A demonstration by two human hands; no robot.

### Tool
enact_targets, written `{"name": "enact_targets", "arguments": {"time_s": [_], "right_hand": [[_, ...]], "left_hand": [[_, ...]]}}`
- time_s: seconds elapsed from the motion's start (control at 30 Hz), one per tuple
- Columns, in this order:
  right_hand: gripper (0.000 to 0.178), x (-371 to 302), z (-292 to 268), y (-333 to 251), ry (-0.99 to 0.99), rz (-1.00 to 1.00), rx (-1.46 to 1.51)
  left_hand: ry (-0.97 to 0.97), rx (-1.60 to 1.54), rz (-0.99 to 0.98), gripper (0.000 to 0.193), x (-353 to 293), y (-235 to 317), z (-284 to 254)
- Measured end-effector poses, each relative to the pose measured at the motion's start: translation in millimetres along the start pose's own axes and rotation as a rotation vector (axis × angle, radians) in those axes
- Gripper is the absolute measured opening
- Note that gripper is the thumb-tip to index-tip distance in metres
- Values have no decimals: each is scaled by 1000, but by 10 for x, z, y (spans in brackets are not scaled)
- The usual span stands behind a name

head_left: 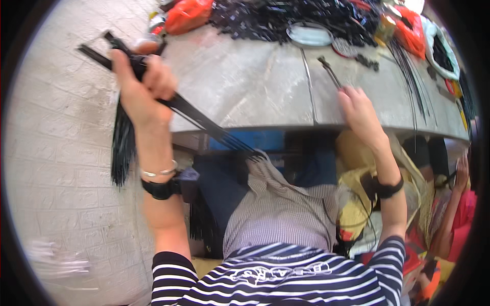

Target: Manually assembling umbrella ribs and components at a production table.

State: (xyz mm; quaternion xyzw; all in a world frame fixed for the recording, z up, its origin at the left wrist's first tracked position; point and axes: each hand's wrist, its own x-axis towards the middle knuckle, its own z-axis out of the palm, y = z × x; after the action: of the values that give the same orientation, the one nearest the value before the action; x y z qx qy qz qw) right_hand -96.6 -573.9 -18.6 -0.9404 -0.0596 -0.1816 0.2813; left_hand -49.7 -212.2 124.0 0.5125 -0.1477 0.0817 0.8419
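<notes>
Raised at the upper left, my left hand (pixel 140 89) is closed around several flat black straps (pixel 204 122). Their ends poke out past the fingers at the upper left, and the long parts run down right over the table edge to my lap. My right hand (pixel 360 112) is at the table's front edge, closed on a thin dark rod-like piece (pixel 332 72) with a thicker end pointing away from me. Motion blurs its exact kind. Beside my left wrist, a bundle of black strips (pixel 122 145) hangs down along the table's left end.
A grey metal-topped table (pixel 245 86) holds a heap of black pieces (pixel 291 18), a round pale dish (pixel 309 35), orange bags (pixel 189 15) and long thin black strips (pixel 411 76). A white brick-patterned surface (pixel 61 127) lies left. Another person's arm (pixel 454 204) shows at right.
</notes>
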Motion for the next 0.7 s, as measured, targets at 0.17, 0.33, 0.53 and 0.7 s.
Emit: {"name": "enact_targets", "arguments": {"time_s": [0.17, 0.33, 0.53, 0.7], "right_hand": [[27, -226, -412, -591, -488, 246, 824], [34, -380, -318, -927, -452, -224, 573], [43, -424, -335, -1139, -360, -86, 314], [43, -391, -215, -1134, -119, -251, -1]], "left_hand": [[-148, 280, -58, 79, -311, -790, 181], [-283, 237, -70, 83, -534, -981, 297], [-264, 239, -96, 80, -611, -1071, 235], [-251, 251, -108, 75, -662, -1052, 202]]}}
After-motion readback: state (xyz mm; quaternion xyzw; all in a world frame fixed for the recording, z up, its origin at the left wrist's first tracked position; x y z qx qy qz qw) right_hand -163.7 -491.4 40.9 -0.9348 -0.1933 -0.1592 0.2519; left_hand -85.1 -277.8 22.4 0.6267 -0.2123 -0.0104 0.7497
